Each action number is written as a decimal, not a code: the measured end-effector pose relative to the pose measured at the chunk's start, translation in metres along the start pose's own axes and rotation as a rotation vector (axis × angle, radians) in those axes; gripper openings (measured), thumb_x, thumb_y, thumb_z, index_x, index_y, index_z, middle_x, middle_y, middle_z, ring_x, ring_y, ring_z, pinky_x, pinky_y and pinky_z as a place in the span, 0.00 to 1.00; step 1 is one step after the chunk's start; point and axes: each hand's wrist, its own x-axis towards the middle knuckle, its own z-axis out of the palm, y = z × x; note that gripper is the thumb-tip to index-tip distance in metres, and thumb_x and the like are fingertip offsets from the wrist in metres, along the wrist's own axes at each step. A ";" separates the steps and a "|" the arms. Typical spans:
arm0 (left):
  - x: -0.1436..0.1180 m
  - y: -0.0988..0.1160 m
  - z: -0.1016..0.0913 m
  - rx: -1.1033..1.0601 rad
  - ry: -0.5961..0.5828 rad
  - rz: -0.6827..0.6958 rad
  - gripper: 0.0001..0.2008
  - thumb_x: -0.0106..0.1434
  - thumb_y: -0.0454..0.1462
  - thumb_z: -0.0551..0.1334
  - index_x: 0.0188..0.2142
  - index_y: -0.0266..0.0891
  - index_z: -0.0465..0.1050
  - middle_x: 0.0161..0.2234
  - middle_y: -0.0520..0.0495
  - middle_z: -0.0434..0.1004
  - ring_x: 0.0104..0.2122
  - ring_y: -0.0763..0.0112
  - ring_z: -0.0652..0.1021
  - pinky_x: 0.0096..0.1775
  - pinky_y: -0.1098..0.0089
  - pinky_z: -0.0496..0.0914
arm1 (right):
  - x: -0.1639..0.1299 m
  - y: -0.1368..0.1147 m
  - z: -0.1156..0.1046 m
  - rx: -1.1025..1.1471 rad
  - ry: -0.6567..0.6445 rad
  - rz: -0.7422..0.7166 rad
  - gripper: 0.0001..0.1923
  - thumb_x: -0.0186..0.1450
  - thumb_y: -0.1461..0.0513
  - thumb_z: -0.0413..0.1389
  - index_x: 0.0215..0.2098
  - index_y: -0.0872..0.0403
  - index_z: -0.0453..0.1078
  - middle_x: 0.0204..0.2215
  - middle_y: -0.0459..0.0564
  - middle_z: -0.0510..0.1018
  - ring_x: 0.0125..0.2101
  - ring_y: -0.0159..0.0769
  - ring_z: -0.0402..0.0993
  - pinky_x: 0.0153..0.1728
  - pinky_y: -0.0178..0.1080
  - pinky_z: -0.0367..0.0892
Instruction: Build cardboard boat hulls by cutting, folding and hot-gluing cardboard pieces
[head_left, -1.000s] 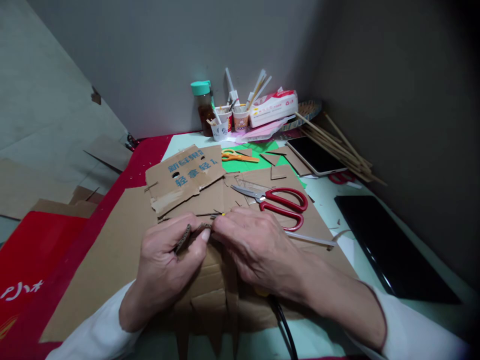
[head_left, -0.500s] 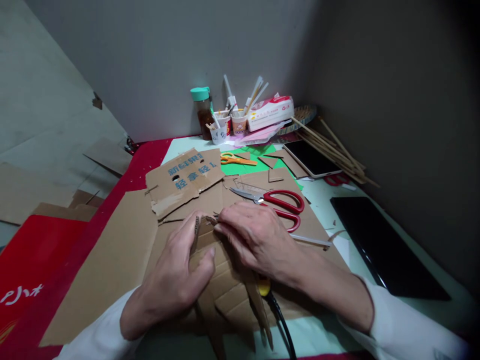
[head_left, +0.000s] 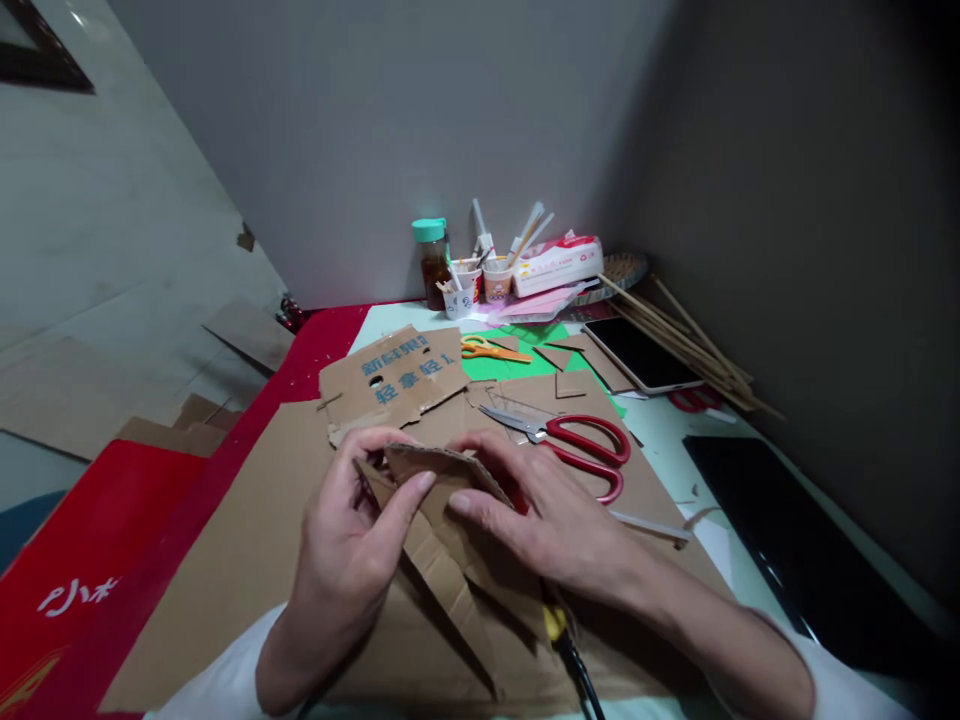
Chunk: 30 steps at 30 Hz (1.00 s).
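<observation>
Left hand [head_left: 352, 540] and right hand [head_left: 547, 520] both pinch a cut brown corrugated cardboard shape [head_left: 442, 480], lifted above a flat cardboard sheet [head_left: 240, 560]; red-handled scissors [head_left: 577, 450] lie just beside.

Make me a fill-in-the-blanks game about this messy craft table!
Both hands hold a piece of ____ above the table.
The big scissors beside the right hand have ____ handles.
The small scissors lying on the green paper have ____ handles.
The brown bottle by the wall has a ____ cap.

Missing words: cardboard; red; orange; teal
</observation>
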 end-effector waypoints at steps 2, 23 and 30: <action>-0.002 0.003 0.001 -0.007 0.072 0.039 0.09 0.58 0.32 0.68 0.38 0.43 0.72 0.33 0.55 0.75 0.31 0.74 0.77 0.32 0.76 0.73 | -0.004 0.000 0.006 -0.035 0.009 -0.080 0.12 0.70 0.57 0.53 0.49 0.53 0.69 0.36 0.48 0.79 0.35 0.38 0.74 0.36 0.39 0.64; -0.010 -0.006 -0.027 0.111 0.007 0.619 0.08 0.61 0.49 0.64 0.38 0.55 0.76 0.30 0.49 0.84 0.29 0.56 0.82 0.35 0.52 0.79 | -0.018 -0.017 0.006 0.165 0.176 -0.607 0.18 0.75 0.56 0.46 0.57 0.57 0.65 0.47 0.54 0.79 0.45 0.38 0.74 0.48 0.44 0.68; -0.022 -0.014 -0.023 0.096 0.022 0.667 0.14 0.64 0.40 0.59 0.49 0.52 0.74 0.37 0.49 0.84 0.33 0.59 0.82 0.40 0.56 0.78 | -0.019 -0.017 0.007 0.175 0.145 -0.572 0.19 0.74 0.57 0.47 0.58 0.58 0.65 0.48 0.55 0.79 0.44 0.39 0.74 0.48 0.45 0.69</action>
